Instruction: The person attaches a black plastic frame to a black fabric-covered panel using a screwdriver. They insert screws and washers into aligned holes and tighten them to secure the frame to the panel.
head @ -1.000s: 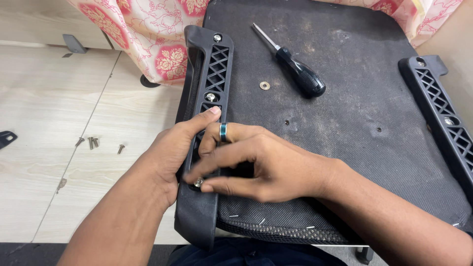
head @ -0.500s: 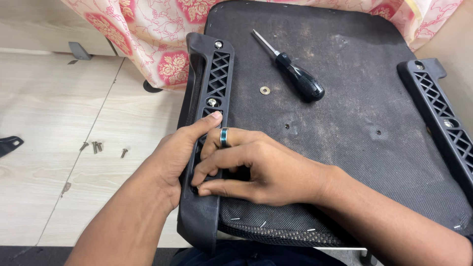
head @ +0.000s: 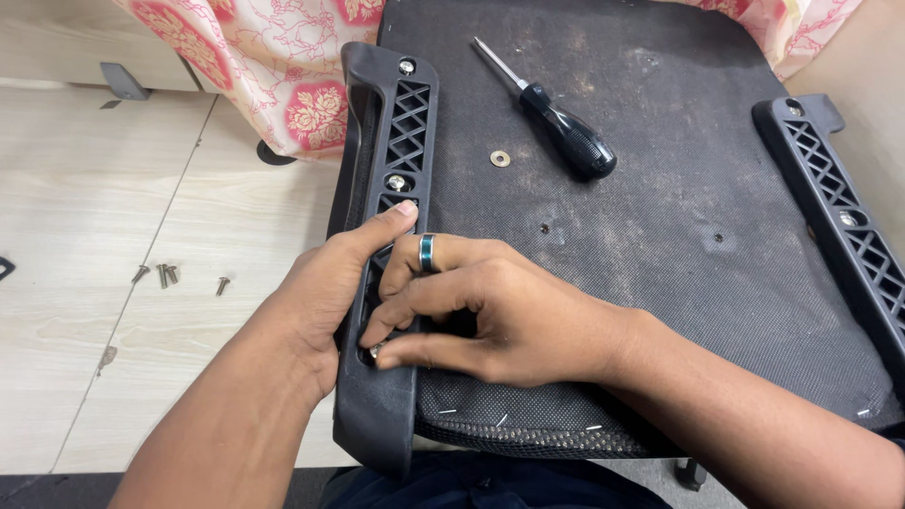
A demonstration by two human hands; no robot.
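Screw at the near end of the armrest bracket, pinched under my fingertips

Fingers of my right hand [head: 490, 316] are drawn together on a small silver screw [head: 374, 352], thumb and forefinger closing on its head at a hole in the near end of the black lattice armrest bracket [head: 401, 151]. The screw sits directly beneath those fingertips, not off to either side. My left hand [head: 330, 292] wraps the bracket's outer edge just beside it, thumb laid flat along the top face and pointing away from me, the other fingers hidden behind the plastic, so I cannot tell how tightly they close.

The bracket's long axis runs away from me along the left edge of the upturned chair seat [head: 679, 245], with two more screw heads visible farther up it. A matching bracket [head: 848, 226] lies along the seat's right edge, well apart. The black-handled screwdriver [head: 556, 127] rests on the seat beyond my right hand, shaft pointing up and to the left, with a loose washer [head: 500, 158] near it. My right hand is the nearer to that tool. Spare screws [head: 168, 274] lie on the pale wood-look floor [head: 85, 236] to my left.
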